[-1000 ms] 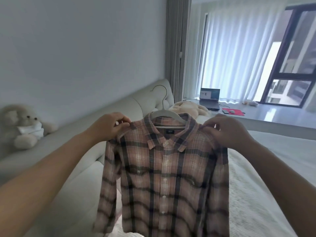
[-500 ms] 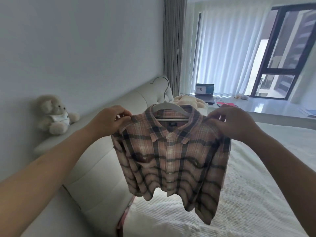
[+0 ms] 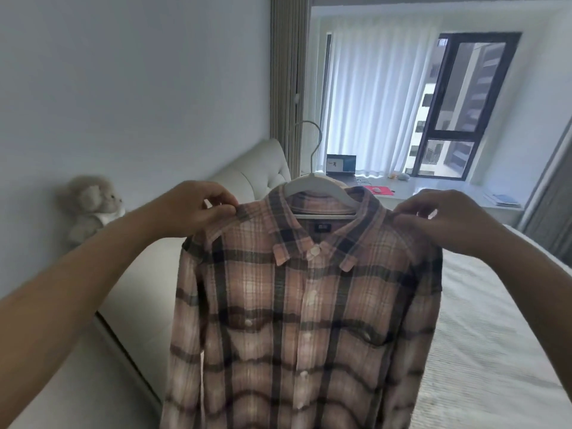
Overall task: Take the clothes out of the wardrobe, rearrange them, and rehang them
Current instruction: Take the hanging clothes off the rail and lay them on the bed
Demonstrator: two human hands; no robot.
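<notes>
A pink and dark plaid shirt (image 3: 306,320), buttoned up, hangs on a white hanger (image 3: 312,184) in front of me, above the bed. My left hand (image 3: 198,209) pinches the shirt's left shoulder. Over at the other shoulder, my right hand (image 3: 445,221) pinches the cloth as well. The hanger's hook sticks up free between my hands. The shirt hangs straight down, and its hem runs out of the bottom of the view. No wardrobe is in view.
A white bed (image 3: 483,351) lies below and to the right, its padded headboard (image 3: 257,178) against the left wall. A teddy bear (image 3: 89,205) sits on the ledge at left. Behind are a laptop (image 3: 340,164), a red mat (image 3: 379,191), sheer curtains and a window.
The shirt swung back from a tilted, flared position to hang straight down. It now sits closer to me and slightly to the right. Both hands kept their pinch on the shoulders.
</notes>
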